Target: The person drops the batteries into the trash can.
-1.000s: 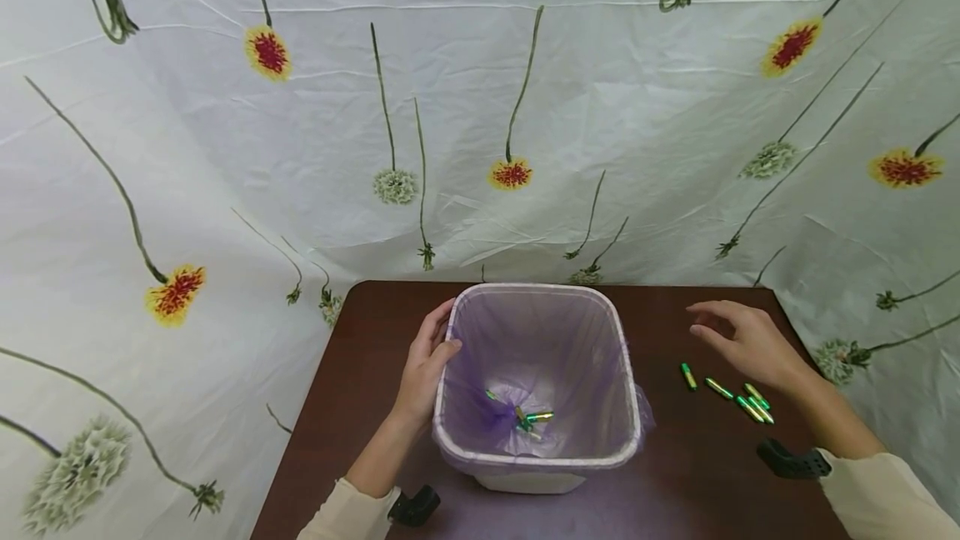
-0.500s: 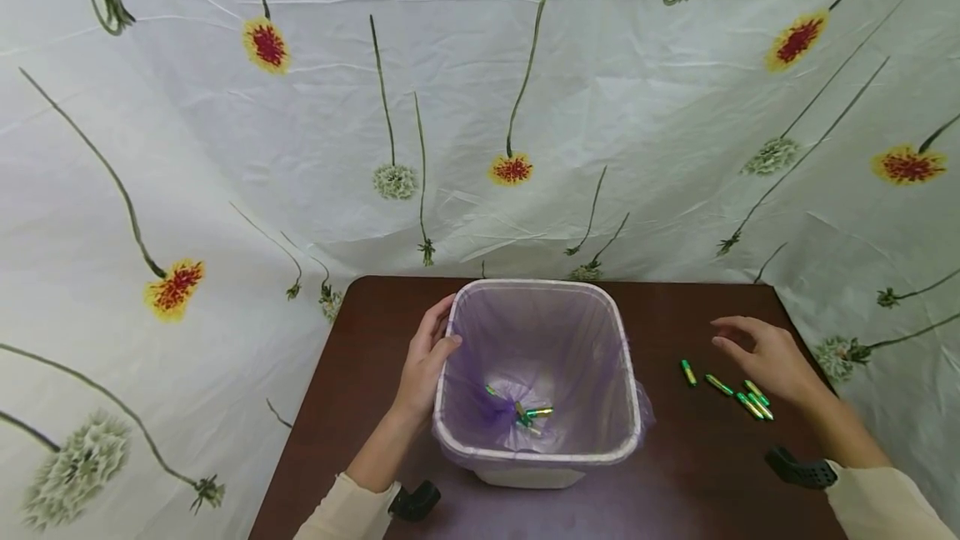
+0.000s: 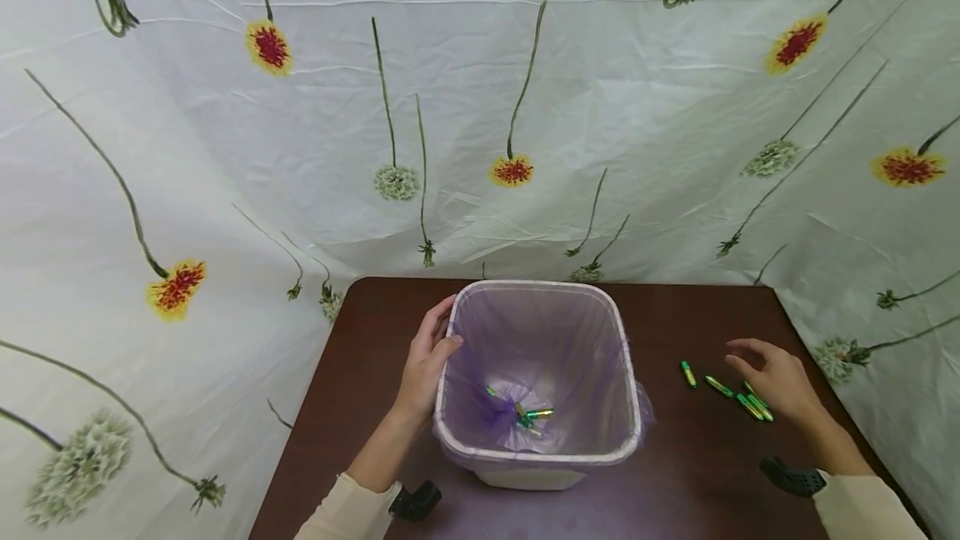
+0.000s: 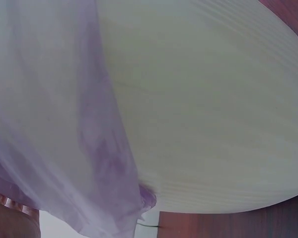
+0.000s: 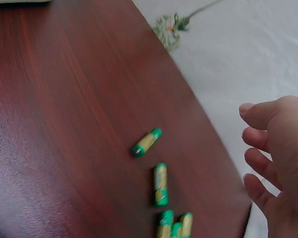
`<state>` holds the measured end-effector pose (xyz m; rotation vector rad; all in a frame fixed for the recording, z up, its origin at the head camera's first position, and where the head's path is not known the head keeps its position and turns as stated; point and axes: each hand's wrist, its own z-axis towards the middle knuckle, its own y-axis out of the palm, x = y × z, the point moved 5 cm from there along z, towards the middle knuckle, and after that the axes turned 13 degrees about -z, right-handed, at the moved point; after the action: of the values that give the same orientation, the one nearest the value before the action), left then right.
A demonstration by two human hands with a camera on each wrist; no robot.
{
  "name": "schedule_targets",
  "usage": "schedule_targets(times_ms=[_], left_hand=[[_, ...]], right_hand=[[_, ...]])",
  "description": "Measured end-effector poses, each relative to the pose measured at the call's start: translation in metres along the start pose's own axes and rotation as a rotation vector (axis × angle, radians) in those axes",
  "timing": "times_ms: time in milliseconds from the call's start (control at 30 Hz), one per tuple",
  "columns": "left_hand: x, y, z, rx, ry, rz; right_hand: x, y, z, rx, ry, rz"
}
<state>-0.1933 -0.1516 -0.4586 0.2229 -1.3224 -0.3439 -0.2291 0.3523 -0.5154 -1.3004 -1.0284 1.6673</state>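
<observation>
A white trash bin (image 3: 538, 475) lined with a thin purple bag (image 3: 592, 348) stands on the table. My left hand (image 3: 426, 369) holds its left side, thumb at the rim and fingers along the outer wall. Several green-and-gold batteries (image 3: 540, 413) lie at the bottom of the bin. To the right of the bin, more batteries lie loose on the table, among them one battery (image 5: 147, 142) apart from the others. Close by these, my right hand (image 3: 776, 377) hovers with nothing in it, fingers loosely bent and thumb apart; it partly overlaps one battery in the head view.
The dark wooden table (image 3: 367, 340) has rounded corners at the back. White cloth (image 3: 465, 107) printed with flowers hangs behind it and at both sides. The bag's edge (image 4: 109, 148) drapes over the bin's outer wall. Each wrist wears a black strap (image 3: 791, 477).
My right hand has moved right and toward me, from beyond the loose batteries to right over them. The left hand, the bin and the batteries stay put.
</observation>
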Motion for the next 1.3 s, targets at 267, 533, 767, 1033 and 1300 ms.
schedule_targets(times_ms=[267, 533, 767, 1033, 1300], left_hand=[[0.002, -0.001, -0.001, -0.009, -0.001, -0.004], [0.001, -0.001, -0.001, -0.017, -0.001, -0.001], [0.001, -0.001, -0.001, -0.018, -0.004, 0.005], [0.002, -0.003, -0.002, -0.001, 0.004, 0.017], [0.002, -0.001, -0.001, -0.012, 0.001, 0.003]], right_hand=[[0.033, 0.027, -0.016, -0.034, 0.148, 0.008], [0.052, 0.049, -0.038, -0.021, 0.217, -0.009], [0.061, 0.061, -0.044, -0.010, 0.253, -0.016], [0.064, 0.073, -0.047, -0.046, 0.295, -0.015], [0.061, 0.074, -0.052, 0.054, 0.269, -0.024]])
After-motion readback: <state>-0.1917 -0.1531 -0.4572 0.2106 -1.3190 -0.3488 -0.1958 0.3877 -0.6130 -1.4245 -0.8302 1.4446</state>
